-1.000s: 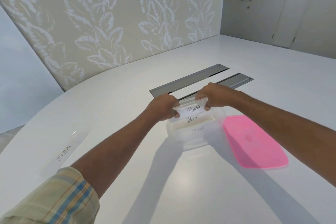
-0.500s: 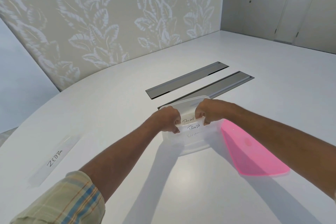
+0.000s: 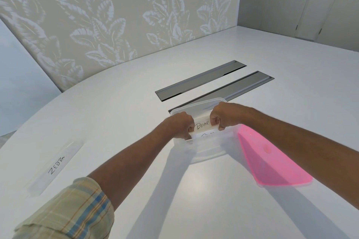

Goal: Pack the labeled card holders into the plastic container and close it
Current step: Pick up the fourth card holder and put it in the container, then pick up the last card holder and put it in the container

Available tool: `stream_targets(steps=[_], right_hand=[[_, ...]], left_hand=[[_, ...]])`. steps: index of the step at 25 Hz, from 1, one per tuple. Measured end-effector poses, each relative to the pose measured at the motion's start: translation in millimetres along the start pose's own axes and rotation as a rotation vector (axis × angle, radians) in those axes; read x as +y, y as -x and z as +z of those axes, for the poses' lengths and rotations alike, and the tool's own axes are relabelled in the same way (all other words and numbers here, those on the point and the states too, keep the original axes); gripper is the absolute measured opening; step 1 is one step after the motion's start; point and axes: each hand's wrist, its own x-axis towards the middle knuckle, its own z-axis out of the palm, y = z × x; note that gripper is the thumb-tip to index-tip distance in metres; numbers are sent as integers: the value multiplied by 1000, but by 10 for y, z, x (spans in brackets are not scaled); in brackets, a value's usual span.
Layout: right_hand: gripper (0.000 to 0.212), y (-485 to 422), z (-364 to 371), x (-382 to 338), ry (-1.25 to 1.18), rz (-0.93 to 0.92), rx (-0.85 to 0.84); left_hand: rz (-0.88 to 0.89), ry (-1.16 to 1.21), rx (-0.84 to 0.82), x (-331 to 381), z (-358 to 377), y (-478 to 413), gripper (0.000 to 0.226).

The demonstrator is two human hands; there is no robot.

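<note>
A clear plastic container (image 3: pixel 204 104) stands open on the white table. Inside it, a clear card holder labelled BEAR (image 3: pixel 202 125) stands upright. My left hand (image 3: pixel 180 127) pinches its left end and my right hand (image 3: pixel 226 115) pinches its right end. Just in front of it, lower in the container, sits a second holder (image 3: pixel 207 135) whose label is mostly hidden by the rim. A holder labelled ZEBRA (image 3: pixel 56 165) lies flat on the table far to the left. The pink lid (image 3: pixel 272 161) lies flat to the right of the container.
Two long grey metal cable hatches (image 3: pixel 200 80) are set into the table just beyond the container. A leaf-patterned wall runs behind the table and grey doors stand at the far right. The rounded table edge curves away on the left.
The PANDA holder was held above the container, then went down into it on the near side of BEAR. Both hands now grip the ends of the BEAR holder.
</note>
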Motion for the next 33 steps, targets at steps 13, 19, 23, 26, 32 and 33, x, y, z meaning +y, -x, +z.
stream_targets(steps=[13, 19, 23, 26, 32, 33], right_hand=[[6, 104, -435, -567, -123, -19, 307], [3, -70, -710, -1303, -143, -135, 395], [3, -327, -735, -2012, -175, -225, 362], [3, -542, -715, -2545, -237, -291, 342], [14, -984, -617, -3600, -303, -387, 282], [17, -1055, -585, -3761, -304, -402, 274]], left_hand=[[-60, 402, 519, -566, -309, 816, 27], [-275, 451, 557, -1218, -183, 1520, 28], [-408, 447, 534, -1698, 33, 2131, 26], [-521, 455, 511, -2055, 192, 2591, 26], [-782, 515, 505, -2708, 581, 3371, 34], [-818, 518, 493, -2792, 660, 3461, 37]])
